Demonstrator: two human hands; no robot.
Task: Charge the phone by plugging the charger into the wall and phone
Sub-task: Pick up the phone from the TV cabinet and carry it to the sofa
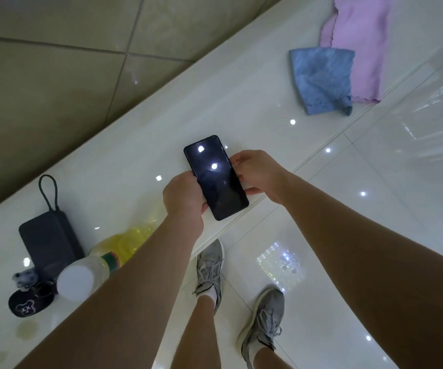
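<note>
A black phone with a dark screen is held face up over the front edge of a glossy white counter. My left hand grips its left side near the lower end. My right hand grips its right side with fingertips and thumb. Ceiling lights reflect in the screen. No charger plug, cable or wall socket is visible.
A dark power bank with a cord loop lies at the counter's left, beside a white-capped bottle, a yellow plastic bag and a keyring with a black pouch. A blue cloth and a pink cloth lie farther along. Tiled wall behind, my shoes below.
</note>
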